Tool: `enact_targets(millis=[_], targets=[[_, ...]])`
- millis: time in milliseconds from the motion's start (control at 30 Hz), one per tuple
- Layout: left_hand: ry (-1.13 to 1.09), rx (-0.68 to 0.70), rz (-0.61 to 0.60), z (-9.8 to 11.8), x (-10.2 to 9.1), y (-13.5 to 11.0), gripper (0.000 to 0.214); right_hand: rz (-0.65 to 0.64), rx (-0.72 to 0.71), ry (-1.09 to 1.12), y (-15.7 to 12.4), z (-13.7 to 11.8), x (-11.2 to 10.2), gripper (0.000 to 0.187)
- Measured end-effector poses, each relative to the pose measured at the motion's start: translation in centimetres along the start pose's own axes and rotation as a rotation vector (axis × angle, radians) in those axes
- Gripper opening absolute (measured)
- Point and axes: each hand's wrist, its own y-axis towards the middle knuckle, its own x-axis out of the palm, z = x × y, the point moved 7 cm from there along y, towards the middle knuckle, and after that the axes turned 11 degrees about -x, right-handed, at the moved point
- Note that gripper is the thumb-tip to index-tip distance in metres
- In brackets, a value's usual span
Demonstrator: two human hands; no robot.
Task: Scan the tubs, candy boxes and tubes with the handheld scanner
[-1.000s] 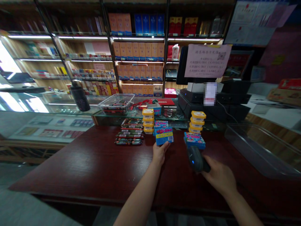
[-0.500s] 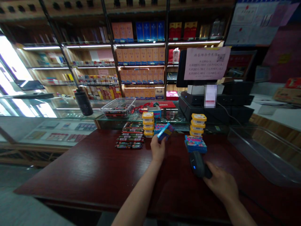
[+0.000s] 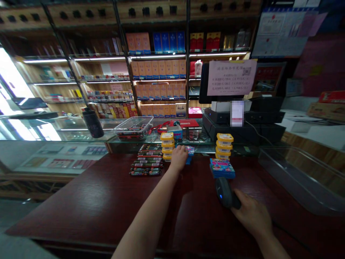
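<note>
Shop w/ lit shelves, dark red worktop (image 3: 94, 201): my left hand (image 3: 178, 158) curls fingers round blue pack (image 3: 190, 150) beside yellow tubs (image 3: 167, 142), up-left of scanner (image 3: 225, 192) gripped in my right hand (image 3: 252, 216).

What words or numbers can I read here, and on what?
None reads clearly.
Pink notice on the monitor: print and a QR code, too blurred.
Blue packet in the left hand: too small.
Packet stack by the scanner in the right hand: too blurred.
Shelf boxes: too small.
</note>
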Motion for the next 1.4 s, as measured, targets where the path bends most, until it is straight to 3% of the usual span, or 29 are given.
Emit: enact_targets(millis=[133, 267, 467, 733, 900, 1000, 1100, 1167, 1267, 1400], targets=[[-0.324, -0.141, 0.065, -1.0, 1.2, -1.6, 0.031, -0.018, 0.001, -0.034, 0.0, 0.2, 0.2, 0.026], [-0.61, -0.121, 0.055, -0.6, 2.6, -3.7, 0.05, -0.032, 0.012, -0.054, 0.1, 0.2, 0.2, 0.026], [-0.557, -0.131, 0.016, 0.1, 3.9, -3.9, 0.058, -0.053, 0.038, -0.049, 0.1, 0.2, 0.0, 0.028], [-0.555, -0.141, 0.048, -0.3, 3.9, -3.0, 0.06, -0.028, 0.052, -0.057, 0.1, 0.3, -0.2, 0.028], [-0.681, -0.008, 0.037, 3.0, 3.0, -4.1, 0.052, -0.055, 0.084, -0.088, 0.3, 0.3, -0.4, 0.026], [-0.767, 0.138, -0.088, 7.0, 3.1, -4.8, 0.051, -0.057, 0.113, -0.1, 0.3, 0.4, -0.7, 0.023], [-0.827, 0.148, -0.229, 9.8, 4.2, -5.1, 0.052, -0.052, 0.115, -0.086, 0.2, 0.3, -0.8, 0.021], [-0.895, 0.1, -0.267, 10.6, 5.2, -5.1, 0.051, -0.055, 0.117, -0.085, 0.1, 0.3, -0.9, 0.022], [-0.981, 0.06, -0.224, 10.6, 6.1, -5.0, 0.048, -0.057, 0.129, -0.088, 0.1, 0.3, -1.0, 0.023], [-0.855, 0.077, -0.178, 10.1, 6.3, -5.1, 0.043, -0.05, 0.139, -0.082, 0.0, 0.3, -1.1, 0.023]])
